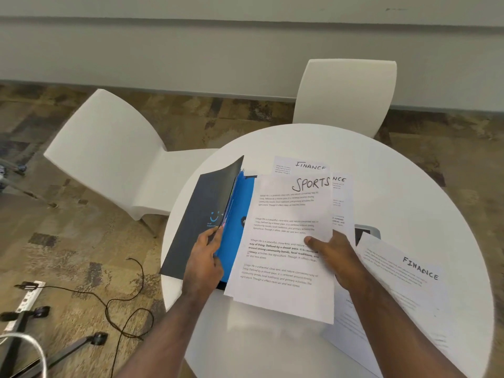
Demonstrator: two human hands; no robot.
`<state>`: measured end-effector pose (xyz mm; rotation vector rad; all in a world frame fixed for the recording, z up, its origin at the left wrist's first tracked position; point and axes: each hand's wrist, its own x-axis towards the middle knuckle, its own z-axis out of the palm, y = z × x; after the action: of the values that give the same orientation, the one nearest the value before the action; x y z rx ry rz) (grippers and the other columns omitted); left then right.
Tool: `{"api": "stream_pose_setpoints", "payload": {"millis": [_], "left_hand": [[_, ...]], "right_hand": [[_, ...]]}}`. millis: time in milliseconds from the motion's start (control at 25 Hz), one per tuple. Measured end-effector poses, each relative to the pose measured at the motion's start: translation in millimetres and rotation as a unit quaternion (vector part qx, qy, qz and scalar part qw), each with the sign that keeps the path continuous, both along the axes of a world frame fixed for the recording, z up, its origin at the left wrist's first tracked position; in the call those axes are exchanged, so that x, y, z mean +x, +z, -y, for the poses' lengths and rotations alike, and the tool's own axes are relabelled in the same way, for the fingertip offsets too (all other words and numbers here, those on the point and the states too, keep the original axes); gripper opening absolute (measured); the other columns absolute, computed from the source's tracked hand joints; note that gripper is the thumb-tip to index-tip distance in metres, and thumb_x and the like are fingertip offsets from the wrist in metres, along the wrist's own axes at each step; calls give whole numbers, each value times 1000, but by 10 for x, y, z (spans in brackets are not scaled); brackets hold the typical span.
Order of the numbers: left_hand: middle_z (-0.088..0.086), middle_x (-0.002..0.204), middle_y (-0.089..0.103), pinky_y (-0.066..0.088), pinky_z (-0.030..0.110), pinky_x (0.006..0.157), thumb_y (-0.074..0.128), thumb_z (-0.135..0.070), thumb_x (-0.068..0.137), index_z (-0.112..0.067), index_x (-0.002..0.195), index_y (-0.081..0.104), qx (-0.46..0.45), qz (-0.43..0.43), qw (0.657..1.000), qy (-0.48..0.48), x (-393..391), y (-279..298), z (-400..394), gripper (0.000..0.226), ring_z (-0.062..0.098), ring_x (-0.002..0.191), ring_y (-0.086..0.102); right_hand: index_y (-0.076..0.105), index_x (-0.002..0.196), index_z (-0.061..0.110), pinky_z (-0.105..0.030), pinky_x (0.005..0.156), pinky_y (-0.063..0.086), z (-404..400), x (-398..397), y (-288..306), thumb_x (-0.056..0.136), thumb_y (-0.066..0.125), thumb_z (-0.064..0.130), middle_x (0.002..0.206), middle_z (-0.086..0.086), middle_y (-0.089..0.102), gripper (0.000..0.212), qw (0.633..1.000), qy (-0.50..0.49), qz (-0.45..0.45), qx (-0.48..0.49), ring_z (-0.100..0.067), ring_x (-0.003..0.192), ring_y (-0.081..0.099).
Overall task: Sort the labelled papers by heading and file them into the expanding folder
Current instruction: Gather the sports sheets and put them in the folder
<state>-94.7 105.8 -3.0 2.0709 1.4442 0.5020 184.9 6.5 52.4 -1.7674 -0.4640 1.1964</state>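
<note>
Papers point(283, 241) pinched; folder point(196, 214) held ajar.

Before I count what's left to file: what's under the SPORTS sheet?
Under the SPORTS sheet, held by the right hand, more sheets show at its bottom edge. Behind lie two FINANCE papers and part of the folder. Their covered parts can't be read.

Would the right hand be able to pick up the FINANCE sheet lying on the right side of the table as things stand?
Probably not yet: the right hand is gripping the SPORTS sheets. The FINANCE sheet lies uncovered just beside that forearm.
</note>
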Motion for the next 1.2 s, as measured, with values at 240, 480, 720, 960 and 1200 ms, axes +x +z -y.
{"api": "stream_pose_setpoints", "payload": {"millis": [240, 480, 720, 960, 1200], "left_hand": [[-8, 140, 40, 51, 26, 100, 50, 14, 90, -22, 149, 41, -21, 14, 1000, -16, -41, 76, -21, 69, -2, 122, 39], [0, 144, 41, 54, 32, 97, 54, 5, 90, -21, 151, 37, -4, -41, 999, -21, 39, 126, 15, 68, 16, 126, 44], [0, 144, 48, 55, 36, 88, 55, 0, 88, -23, 148, 43, 22, -78, 997, 1, 125, 200, -10, 64, 22, 117, 52], [-3, 145, 48, 56, 39, 89, 52, 3, 85, -22, 144, 48, 21, -94, 995, -18, 101, 279, -85, 65, 23, 121, 50], [-4, 144, 48, 56, 36, 88, 55, 3, 86, -24, 144, 48, 20, -105, 994, -13, 19, 277, -164, 64, 20, 121, 51]], "right_hand": [[68, 117, 13, -39, 90, 55, -546, -214, 52, 85, 67, 12, 114, -7, 73, 33, 987, 54, 148, -37, -25, 100, 68], [67, 121, 13, -22, 73, 41, -831, -535, -27, 86, 60, 16, 115, -8, 72, 36, 971, 58, 216, -81, -21, 85, 59], [64, 124, 16, -24, 77, 42, -984, -829, -184, 86, 58, 20, 120, -7, 70, 38, 970, 93, 196, -105, -29, 102, 64], [67, 119, 12, -28, 84, 50, -1196, -890, -287, 83, 59, 20, 118, -9, 71, 38, 978, 86, 161, -104, -30, 105, 65], [72, 103, 3, -42, 82, 59, -1111, -473, -343, 77, 63, 4, 104, -16, 75, 28, 986, 83, 112, -90, -31, 94, 71]]}}
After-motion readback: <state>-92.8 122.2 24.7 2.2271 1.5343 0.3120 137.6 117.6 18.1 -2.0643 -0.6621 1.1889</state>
